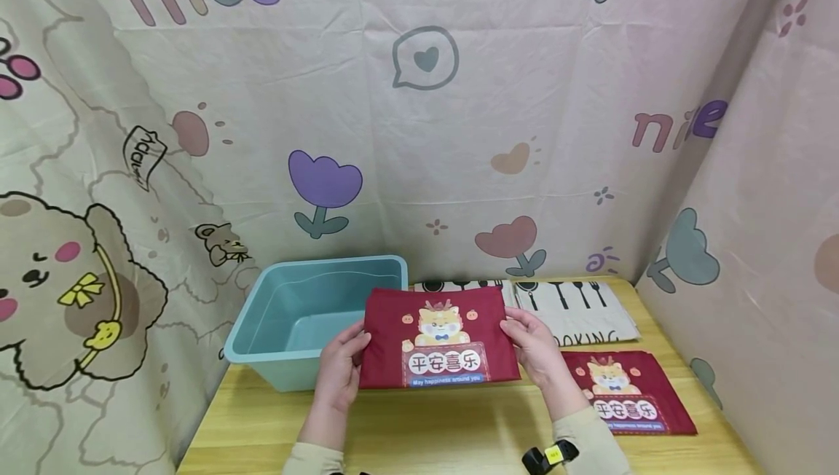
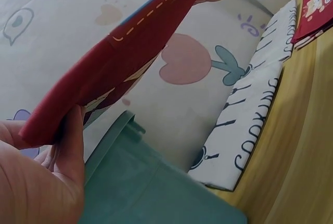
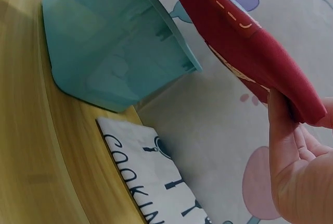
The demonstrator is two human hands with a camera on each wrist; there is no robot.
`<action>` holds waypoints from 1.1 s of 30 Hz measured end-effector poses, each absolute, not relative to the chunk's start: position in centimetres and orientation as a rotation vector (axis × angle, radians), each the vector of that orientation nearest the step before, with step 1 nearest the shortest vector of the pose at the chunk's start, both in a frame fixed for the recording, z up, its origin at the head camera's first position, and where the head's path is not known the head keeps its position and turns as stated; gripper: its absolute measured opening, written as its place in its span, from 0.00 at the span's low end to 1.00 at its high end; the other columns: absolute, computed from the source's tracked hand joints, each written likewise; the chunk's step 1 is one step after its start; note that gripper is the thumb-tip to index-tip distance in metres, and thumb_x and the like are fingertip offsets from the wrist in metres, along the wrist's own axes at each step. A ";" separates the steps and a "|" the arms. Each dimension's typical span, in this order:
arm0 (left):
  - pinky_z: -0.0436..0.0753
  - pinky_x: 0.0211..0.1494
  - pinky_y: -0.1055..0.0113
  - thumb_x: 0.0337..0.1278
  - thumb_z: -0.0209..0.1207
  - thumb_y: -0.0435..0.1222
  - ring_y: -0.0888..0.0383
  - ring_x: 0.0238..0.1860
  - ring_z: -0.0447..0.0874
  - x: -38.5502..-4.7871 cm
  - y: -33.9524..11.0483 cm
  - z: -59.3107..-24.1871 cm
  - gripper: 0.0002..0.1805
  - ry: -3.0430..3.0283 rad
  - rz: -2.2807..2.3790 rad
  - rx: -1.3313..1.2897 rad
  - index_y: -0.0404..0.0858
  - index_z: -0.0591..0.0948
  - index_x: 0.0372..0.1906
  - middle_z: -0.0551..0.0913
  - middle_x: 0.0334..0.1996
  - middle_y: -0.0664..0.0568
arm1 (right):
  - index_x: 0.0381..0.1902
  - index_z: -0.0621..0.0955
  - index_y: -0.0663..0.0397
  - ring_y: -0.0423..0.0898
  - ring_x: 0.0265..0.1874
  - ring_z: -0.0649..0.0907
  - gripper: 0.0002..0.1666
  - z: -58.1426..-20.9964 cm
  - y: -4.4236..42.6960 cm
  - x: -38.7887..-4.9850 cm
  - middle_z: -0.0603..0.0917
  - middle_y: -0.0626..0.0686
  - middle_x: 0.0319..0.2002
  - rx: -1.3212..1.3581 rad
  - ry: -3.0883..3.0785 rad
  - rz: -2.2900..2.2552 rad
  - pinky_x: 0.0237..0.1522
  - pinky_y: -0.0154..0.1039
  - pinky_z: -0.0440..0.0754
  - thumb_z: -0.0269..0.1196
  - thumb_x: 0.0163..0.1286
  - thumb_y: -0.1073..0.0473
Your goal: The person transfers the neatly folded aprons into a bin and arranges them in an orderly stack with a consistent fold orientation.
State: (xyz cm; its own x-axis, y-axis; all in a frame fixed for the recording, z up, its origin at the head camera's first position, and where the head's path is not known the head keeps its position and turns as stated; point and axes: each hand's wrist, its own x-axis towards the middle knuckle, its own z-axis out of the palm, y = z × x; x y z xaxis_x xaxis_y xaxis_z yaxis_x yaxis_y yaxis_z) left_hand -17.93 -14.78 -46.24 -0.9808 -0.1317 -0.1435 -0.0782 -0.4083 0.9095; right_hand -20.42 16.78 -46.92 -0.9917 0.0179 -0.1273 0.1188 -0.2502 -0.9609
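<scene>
A folded dark red cloth [image 1: 387, 329] with a cartoon animal and white lettering is held up above the table between both hands. My left hand [image 1: 339, 366] pinches its left edge, thumb in front; in the left wrist view the hand [image 2: 47, 182] grips the cloth [image 2: 104, 73] from below. The right edge is pinched by my right hand [image 1: 537, 347], whose fingers [image 3: 283, 130] lie behind the cloth [image 3: 255, 52] in the right wrist view. A second red cloth [image 1: 668, 395] of the same print lies flat at the right.
A teal plastic tub [image 1: 262, 355] stands on the wooden table [image 1: 236, 424] behind my left hand. Two folded white cloths with black utensil prints lie at the back, one [image 1: 583, 307] at the right and one [image 1: 459, 286] partly hidden by the raised cloth. A printed curtain [image 1: 419, 147] hangs behind.
</scene>
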 end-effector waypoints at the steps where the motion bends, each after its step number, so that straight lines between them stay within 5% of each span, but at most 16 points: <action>1: 0.83 0.39 0.70 0.67 0.54 0.27 0.63 0.34 0.83 -17.9 -15.0 -46.3 0.23 -1.686 -2.592 0.300 0.25 0.71 0.65 0.85 0.40 0.56 | 0.68 0.65 0.72 0.41 0.37 0.84 0.27 -46.9 16.6 -20.4 0.84 0.51 0.43 0.169 1.877 -2.430 0.38 0.39 0.85 0.55 0.74 0.68; 17: 0.83 0.39 0.70 0.68 0.53 0.26 0.65 0.34 0.83 -17.4 -18.0 -46.2 0.17 -1.672 -2.608 0.344 0.34 0.77 0.59 0.85 0.36 0.59 | 0.64 0.67 0.74 0.41 0.35 0.84 0.25 -47.7 13.6 -20.7 0.85 0.51 0.40 0.113 1.799 -2.473 0.35 0.37 0.85 0.55 0.72 0.71; 24: 0.84 0.40 0.70 0.69 0.52 0.25 0.64 0.35 0.85 -17.5 -19.3 -45.9 0.14 -1.660 -2.648 0.264 0.44 0.83 0.46 0.86 0.37 0.57 | 0.65 0.67 0.74 0.40 0.34 0.84 0.26 -47.5 12.9 -20.9 0.85 0.51 0.40 0.080 1.787 -2.461 0.36 0.36 0.84 0.55 0.72 0.71; 33: 0.85 0.39 0.66 0.68 0.53 0.25 0.62 0.36 0.86 -17.7 -21.2 -45.4 0.13 -1.755 -2.622 0.246 0.40 0.80 0.51 0.86 0.37 0.54 | 0.65 0.67 0.75 0.41 0.32 0.84 0.26 -47.0 11.7 -21.3 0.84 0.49 0.36 0.014 1.755 -2.432 0.36 0.37 0.85 0.55 0.71 0.71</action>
